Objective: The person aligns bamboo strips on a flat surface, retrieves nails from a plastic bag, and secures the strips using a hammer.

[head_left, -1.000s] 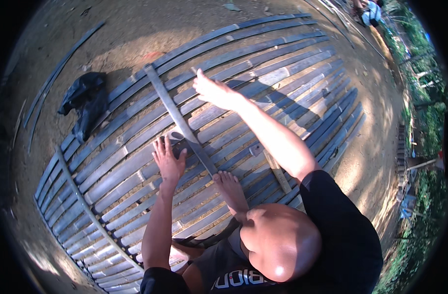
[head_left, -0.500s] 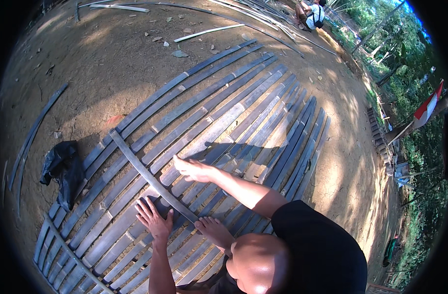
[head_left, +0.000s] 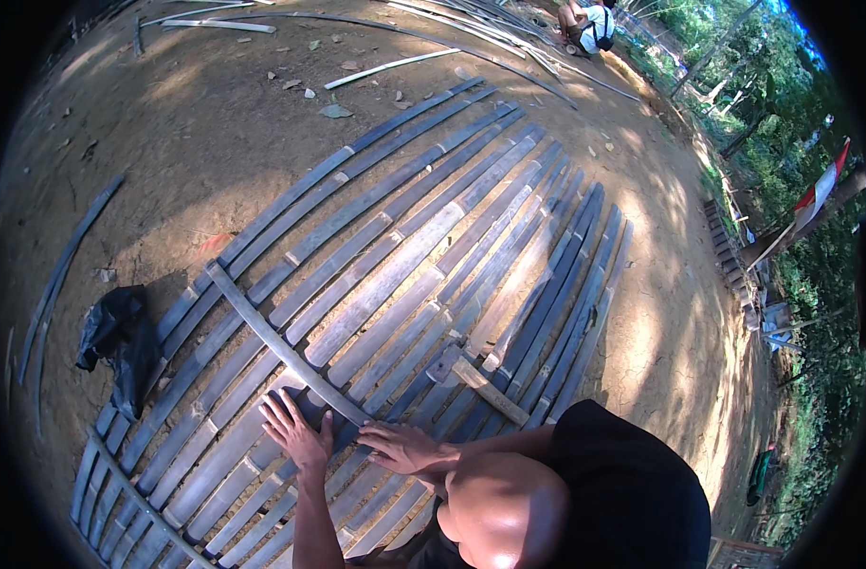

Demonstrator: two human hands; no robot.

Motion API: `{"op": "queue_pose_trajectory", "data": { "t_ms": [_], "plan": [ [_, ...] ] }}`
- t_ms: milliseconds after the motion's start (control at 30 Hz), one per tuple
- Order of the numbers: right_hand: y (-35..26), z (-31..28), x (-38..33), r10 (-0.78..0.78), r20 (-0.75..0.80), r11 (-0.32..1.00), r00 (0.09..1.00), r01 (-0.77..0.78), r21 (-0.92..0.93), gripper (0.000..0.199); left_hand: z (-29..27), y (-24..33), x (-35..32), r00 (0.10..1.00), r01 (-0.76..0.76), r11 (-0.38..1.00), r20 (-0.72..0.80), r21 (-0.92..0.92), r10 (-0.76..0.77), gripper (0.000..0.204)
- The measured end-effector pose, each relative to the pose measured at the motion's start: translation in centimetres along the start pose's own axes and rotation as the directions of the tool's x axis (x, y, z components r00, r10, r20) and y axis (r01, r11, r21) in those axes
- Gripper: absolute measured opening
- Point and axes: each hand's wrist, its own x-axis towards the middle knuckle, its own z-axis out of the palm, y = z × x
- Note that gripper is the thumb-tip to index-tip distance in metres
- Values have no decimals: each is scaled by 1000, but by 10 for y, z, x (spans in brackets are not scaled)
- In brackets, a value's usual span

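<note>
Long dark bamboo slats (head_left: 352,266) lie side by side on the ground, gaps between them. A narrow bamboo crosspiece (head_left: 279,343) runs over them. My left hand (head_left: 297,431) lies flat on the slats just beside the crosspiece, fingers spread. At the crosspiece's near end is my right hand (head_left: 401,448), palm down with fingers stretched out and apart from the left hand. Neither hand grips anything that I can make out. A hammer with a wooden handle (head_left: 492,391) and a dark head (head_left: 444,364) rests on the slats beyond my right hand.
A second crosspiece (head_left: 139,493) spans the slats at lower left. Beside the frame lies a black plastic bag (head_left: 120,346). Loose strips (head_left: 63,261) lie at far left, pale strips (head_left: 390,68) at the back. A person (head_left: 594,27) sits far off; a red-and-white flag (head_left: 821,190) stands right.
My right hand has come down and back from above the slats to the crosspiece's near end. The hammer now shows where my arm was. My left hand stays in place.
</note>
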Motion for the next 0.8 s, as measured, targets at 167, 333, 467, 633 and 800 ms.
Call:
{"op": "queue_pose_trajectory", "data": {
  "t_ms": [167,333,467,633,800],
  "plan": [
    [13,14,-13,-194,-191,980,962,200,12,37,4,1,0,996,-21,1000,-93,-17,20,97],
    [12,6,3,-163,-224,966,961,202,161,30,2,-19,8,974,-20,999,-225,-45,10,70],
    [25,-39,43,-91,-384,975,919,160,152,28,-12,-39,22,973,-17,1000,-228,-13,13,65],
    [68,-84,138,-235,-331,963,914,174,-204,44,-25,-45,32,958,-79,995,-270,66,94,61],
    [88,-92,180,-154,-25,948,988,140,-285,57,-24,-45,34,971,-52,994,-227,98,73,60]
  ]
}}
